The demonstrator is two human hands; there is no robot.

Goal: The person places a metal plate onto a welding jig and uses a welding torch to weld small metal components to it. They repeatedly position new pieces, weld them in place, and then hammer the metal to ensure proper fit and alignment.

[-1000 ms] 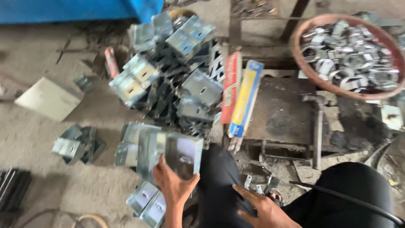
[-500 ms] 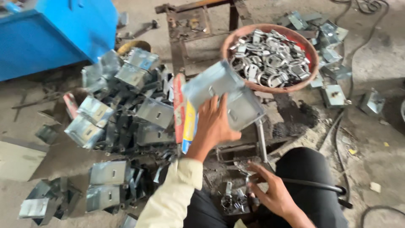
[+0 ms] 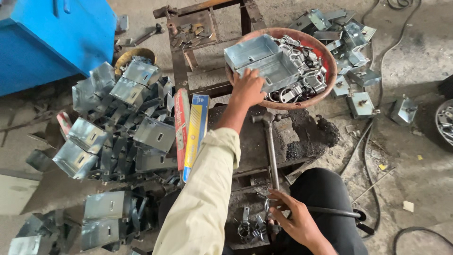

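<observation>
My left hand (image 3: pixel 247 87), on a cream-sleeved arm, grips the near edge of an open grey sheet-metal box (image 3: pixel 266 61). The box rests tilted over the rim of a round red basin (image 3: pixel 325 87) filled with small metal rings and clips (image 3: pixel 304 78). My right hand (image 3: pixel 295 219) is low by my knee, its fingers on small metal clips (image 3: pixel 250 226) at the foot of a hammer (image 3: pixel 271 141). The hammer lies on a dark metal block, head pointing away from me. I cannot tell whether the right hand closes on anything.
A heap of grey metal boxes (image 3: pixel 118 123) lies to the left, with more boxes (image 3: pixel 351 38) beyond the basin. A red and a yellow-blue flat packet (image 3: pixel 193 132) lean by the heap. A blue machine (image 3: pixel 52 38) stands far left. Cables (image 3: pixel 373 141) trail on the right.
My left hand lifted a metal box from the heap and carried it forward and right onto the basin. The right hand stayed low by the clips.
</observation>
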